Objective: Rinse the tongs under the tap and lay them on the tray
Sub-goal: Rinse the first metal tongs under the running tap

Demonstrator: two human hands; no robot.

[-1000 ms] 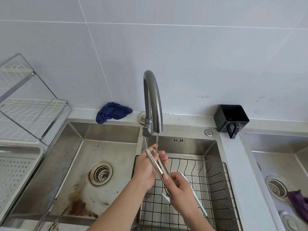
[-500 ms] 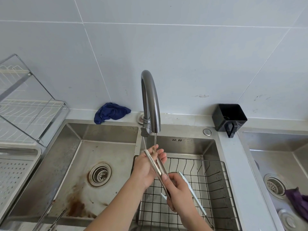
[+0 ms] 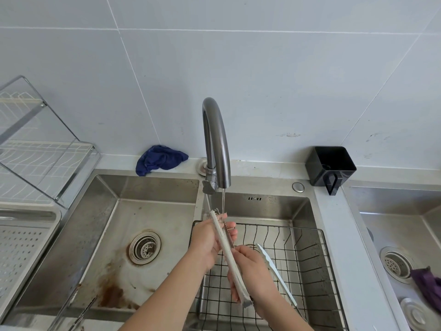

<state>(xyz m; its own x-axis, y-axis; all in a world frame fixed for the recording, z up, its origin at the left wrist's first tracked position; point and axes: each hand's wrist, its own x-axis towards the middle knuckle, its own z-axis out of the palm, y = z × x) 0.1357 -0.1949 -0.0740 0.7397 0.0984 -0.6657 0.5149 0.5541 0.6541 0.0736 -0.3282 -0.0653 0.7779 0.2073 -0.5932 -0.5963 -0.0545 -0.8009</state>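
Note:
Steel tongs (image 3: 228,250) slant upward over the right basin, their toothed tips just under the thin stream of water from the grey tap (image 3: 216,144). My right hand (image 3: 253,273) grips their lower handle end. My left hand (image 3: 210,240) wraps its fingers around their upper part near the tips. The perforated white tray (image 3: 21,244) sits at the far left beside the sink.
A black wire basket (image 3: 300,259) fills the right basin and holds a second pair of tongs (image 3: 274,271). More tongs (image 3: 76,306) lie in the stained left basin. A dish rack (image 3: 43,161), blue cloth (image 3: 160,158) and black container (image 3: 330,166) line the back.
My right hand has slid a little lower along the tongs. The tongs stay under the running water, with my left hand still around their upper part.

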